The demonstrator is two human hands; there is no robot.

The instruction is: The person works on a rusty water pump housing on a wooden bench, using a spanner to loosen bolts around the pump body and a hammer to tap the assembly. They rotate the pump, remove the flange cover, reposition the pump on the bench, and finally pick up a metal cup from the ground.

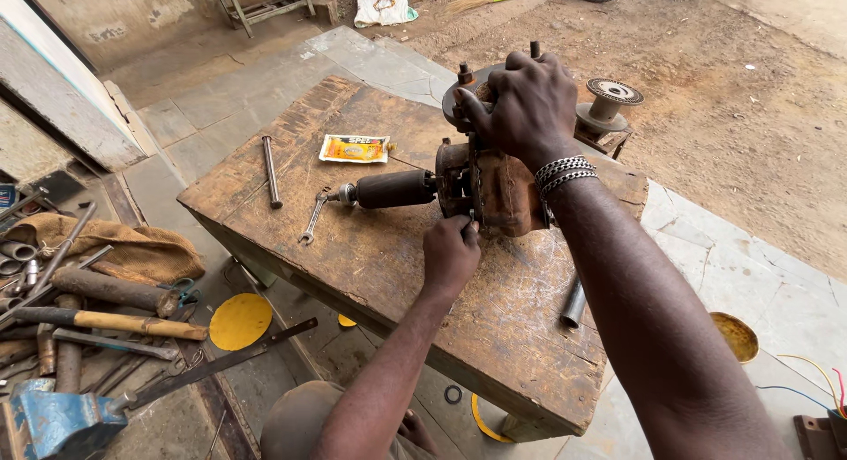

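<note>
Right hand (528, 98) clamps rusty motor (481, 182) top | left hand (450, 253) pinches its underside | spanner (312, 218) left of motor on bench (371, 266)

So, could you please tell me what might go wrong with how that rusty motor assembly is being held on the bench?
1. The rusty motor assembly stands on edge, steadied only by the right hand on top; it could tip if that grip slips.
2. The left hand works close under the housing, so its fingers might get pinched.
3. The wrench and steel rod lie loose on the wooden bench; a jolt could roll the rod off.
</note>
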